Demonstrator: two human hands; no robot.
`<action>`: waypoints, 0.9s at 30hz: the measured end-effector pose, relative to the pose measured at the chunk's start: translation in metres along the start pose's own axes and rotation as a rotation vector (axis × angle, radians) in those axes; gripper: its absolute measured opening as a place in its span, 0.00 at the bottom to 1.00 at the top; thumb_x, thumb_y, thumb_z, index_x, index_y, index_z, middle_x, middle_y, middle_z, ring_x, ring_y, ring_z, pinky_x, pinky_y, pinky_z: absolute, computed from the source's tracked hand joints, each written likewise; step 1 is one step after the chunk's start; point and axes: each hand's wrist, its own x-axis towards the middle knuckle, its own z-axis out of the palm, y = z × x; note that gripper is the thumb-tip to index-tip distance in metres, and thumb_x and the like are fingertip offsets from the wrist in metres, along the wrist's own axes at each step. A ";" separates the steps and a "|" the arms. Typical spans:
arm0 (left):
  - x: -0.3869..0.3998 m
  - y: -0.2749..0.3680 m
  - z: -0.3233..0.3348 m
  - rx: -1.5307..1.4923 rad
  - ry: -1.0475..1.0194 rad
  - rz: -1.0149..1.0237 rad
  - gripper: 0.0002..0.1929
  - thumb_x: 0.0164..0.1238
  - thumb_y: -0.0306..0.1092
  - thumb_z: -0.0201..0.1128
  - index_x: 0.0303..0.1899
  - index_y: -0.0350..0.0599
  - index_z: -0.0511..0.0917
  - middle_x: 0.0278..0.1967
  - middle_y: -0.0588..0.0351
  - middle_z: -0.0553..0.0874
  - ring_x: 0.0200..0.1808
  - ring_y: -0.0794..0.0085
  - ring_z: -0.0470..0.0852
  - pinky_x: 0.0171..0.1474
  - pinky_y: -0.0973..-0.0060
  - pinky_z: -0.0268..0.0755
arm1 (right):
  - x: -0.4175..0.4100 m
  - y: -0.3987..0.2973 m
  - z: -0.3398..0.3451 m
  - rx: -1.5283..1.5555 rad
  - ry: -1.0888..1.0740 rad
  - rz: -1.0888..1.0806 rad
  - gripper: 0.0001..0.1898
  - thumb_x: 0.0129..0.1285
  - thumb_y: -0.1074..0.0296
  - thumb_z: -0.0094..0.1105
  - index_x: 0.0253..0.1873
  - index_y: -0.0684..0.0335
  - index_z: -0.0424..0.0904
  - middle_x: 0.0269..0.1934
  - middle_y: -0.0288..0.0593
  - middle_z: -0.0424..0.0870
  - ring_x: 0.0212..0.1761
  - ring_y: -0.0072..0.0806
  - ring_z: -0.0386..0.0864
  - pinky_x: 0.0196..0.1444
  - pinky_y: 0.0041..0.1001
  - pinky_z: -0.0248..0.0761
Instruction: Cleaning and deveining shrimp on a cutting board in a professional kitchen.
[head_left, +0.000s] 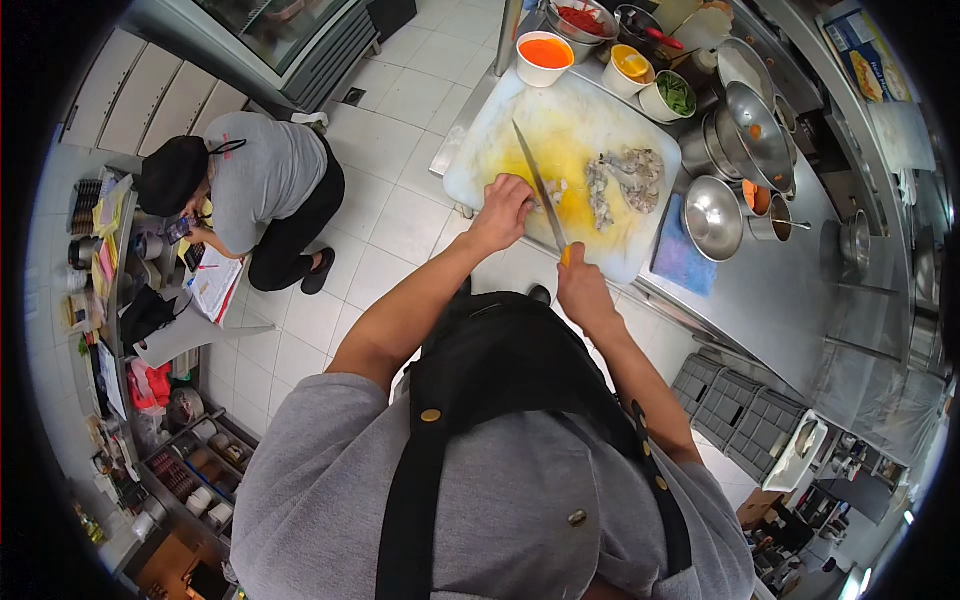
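My right hand (585, 292) grips the yellow handle of a long kitchen knife (534, 161), its blade lying across the yellow-stained white cutting board (480, 161). Left of the blade, my left hand (504, 210) has its fingers curled down on a small greyish piece of raw shrimp (535, 205), mostly hidden under the fingertips. Small cut pieces (555, 187) lie against the blade. On the board's right side rests a pile of peeled raw shrimp (641, 180), with a row of more shrimp (598, 195) just left of it.
Behind the board stand tubs of orange liquid (545, 54), lemon (630, 66) and green leaves (676, 96). At right are a blue cloth (684, 251), a steel bowl (714, 217) and stacked bowls (754, 142). A person (259, 180) bends over a phone at left.
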 end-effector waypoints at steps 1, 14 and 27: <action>0.001 0.001 0.001 0.048 -0.022 0.011 0.12 0.56 0.19 0.62 0.41 0.44 0.76 0.44 0.54 0.78 0.51 0.54 0.74 0.51 0.58 0.63 | 0.001 -0.002 0.004 0.001 -0.001 0.002 0.14 0.71 0.68 0.52 0.53 0.70 0.60 0.26 0.68 0.81 0.31 0.61 0.84 0.36 0.51 0.78; -0.001 -0.009 0.003 -0.058 0.104 0.032 0.10 0.53 0.18 0.61 0.37 0.42 0.78 0.41 0.52 0.77 0.50 0.53 0.72 0.49 0.57 0.64 | 0.007 0.001 0.013 0.014 0.025 -0.001 0.18 0.71 0.68 0.52 0.57 0.73 0.59 0.28 0.68 0.82 0.31 0.62 0.83 0.36 0.53 0.78; 0.001 -0.009 -0.004 -0.072 0.187 0.024 0.10 0.51 0.15 0.59 0.36 0.39 0.78 0.38 0.49 0.78 0.48 0.51 0.73 0.48 0.58 0.68 | 0.031 -0.013 0.003 0.036 0.024 0.008 0.16 0.71 0.71 0.48 0.57 0.72 0.59 0.30 0.69 0.82 0.34 0.64 0.83 0.38 0.54 0.77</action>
